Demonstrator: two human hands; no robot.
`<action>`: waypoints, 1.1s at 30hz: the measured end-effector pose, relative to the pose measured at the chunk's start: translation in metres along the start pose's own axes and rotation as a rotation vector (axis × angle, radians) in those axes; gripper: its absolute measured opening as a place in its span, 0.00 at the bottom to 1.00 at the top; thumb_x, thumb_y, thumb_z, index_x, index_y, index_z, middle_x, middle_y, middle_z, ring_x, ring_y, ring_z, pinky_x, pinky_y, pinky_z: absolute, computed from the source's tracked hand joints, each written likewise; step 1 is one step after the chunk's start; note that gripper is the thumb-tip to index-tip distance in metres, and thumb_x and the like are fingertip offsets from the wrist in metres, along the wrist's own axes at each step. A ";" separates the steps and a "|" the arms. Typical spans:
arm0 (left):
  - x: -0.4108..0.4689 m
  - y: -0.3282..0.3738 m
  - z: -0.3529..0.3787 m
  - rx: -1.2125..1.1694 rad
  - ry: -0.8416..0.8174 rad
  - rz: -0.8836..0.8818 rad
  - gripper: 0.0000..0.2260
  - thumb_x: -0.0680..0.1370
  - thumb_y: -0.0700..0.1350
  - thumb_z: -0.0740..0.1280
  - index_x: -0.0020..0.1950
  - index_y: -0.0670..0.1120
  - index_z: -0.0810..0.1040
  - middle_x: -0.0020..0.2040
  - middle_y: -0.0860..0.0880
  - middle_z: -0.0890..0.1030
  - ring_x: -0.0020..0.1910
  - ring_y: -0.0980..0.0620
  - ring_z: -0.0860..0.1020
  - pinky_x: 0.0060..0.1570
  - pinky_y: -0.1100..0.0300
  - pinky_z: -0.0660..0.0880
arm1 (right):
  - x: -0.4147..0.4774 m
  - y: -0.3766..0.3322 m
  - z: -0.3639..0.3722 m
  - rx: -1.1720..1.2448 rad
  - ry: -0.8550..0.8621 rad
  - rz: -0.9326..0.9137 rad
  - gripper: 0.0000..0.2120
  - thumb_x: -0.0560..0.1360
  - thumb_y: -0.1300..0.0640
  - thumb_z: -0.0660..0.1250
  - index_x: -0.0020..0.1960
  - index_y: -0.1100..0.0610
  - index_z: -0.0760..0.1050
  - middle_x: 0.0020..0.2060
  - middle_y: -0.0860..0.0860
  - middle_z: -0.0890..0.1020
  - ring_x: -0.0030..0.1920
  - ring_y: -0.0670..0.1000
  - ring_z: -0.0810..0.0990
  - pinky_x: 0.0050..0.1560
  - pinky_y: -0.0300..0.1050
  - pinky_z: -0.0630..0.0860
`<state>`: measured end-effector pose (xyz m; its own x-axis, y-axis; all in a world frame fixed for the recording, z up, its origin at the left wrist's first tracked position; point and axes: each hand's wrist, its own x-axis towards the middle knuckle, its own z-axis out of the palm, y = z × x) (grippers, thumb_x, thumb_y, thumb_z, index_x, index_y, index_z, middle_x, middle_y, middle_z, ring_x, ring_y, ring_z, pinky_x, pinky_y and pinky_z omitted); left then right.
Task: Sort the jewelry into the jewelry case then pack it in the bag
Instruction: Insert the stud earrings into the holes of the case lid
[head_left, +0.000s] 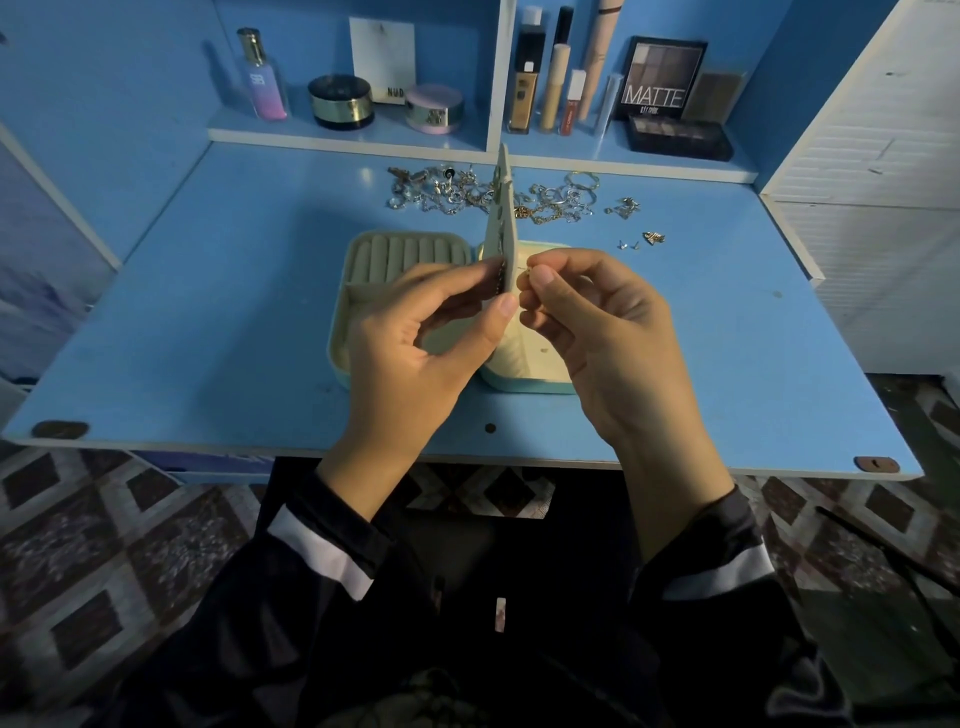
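Above the case (395, 249), your left hand (415, 338) pinches the panel (501, 208), right hand (597, 322) pinches an earring (525, 273): seat it squarely.

The case (340, 322) lies on the worktop (208, 322) before me, the insert (501, 208) upright over it; jewelry heap (441, 195) at its 12 o'clock, earrings (652, 238) at 2.

Blue desk (208, 312) bears an open jewelry case (363, 270) and loose jewelry (447, 196) (heaped behind).
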<state>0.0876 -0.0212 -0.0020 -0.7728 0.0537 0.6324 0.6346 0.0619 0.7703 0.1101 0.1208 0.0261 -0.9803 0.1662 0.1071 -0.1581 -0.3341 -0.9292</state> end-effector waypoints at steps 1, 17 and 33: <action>0.000 0.000 0.000 0.002 -0.002 0.000 0.11 0.76 0.41 0.72 0.58 0.45 0.79 0.51 0.54 0.81 0.49 0.57 0.83 0.52 0.63 0.78 | 0.000 0.000 0.000 -0.003 -0.002 -0.004 0.04 0.77 0.69 0.65 0.46 0.63 0.77 0.37 0.55 0.81 0.38 0.49 0.78 0.43 0.40 0.77; -0.001 -0.003 0.000 0.000 -0.009 -0.009 0.11 0.76 0.40 0.72 0.58 0.44 0.79 0.51 0.50 0.82 0.50 0.54 0.83 0.52 0.60 0.79 | 0.003 0.003 -0.002 -0.005 -0.035 -0.046 0.03 0.76 0.68 0.66 0.47 0.63 0.78 0.37 0.55 0.81 0.39 0.51 0.79 0.46 0.44 0.76; 0.000 -0.002 -0.001 0.015 -0.012 0.022 0.11 0.76 0.40 0.72 0.59 0.43 0.79 0.50 0.52 0.81 0.49 0.57 0.82 0.52 0.63 0.78 | 0.006 0.004 -0.002 -0.135 -0.027 -0.097 0.03 0.73 0.64 0.69 0.46 0.60 0.80 0.39 0.54 0.82 0.38 0.51 0.78 0.44 0.41 0.76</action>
<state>0.0857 -0.0218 -0.0036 -0.7585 0.0672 0.6482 0.6516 0.0752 0.7548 0.1042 0.1225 0.0226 -0.9642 0.1662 0.2066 -0.2369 -0.1901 -0.9528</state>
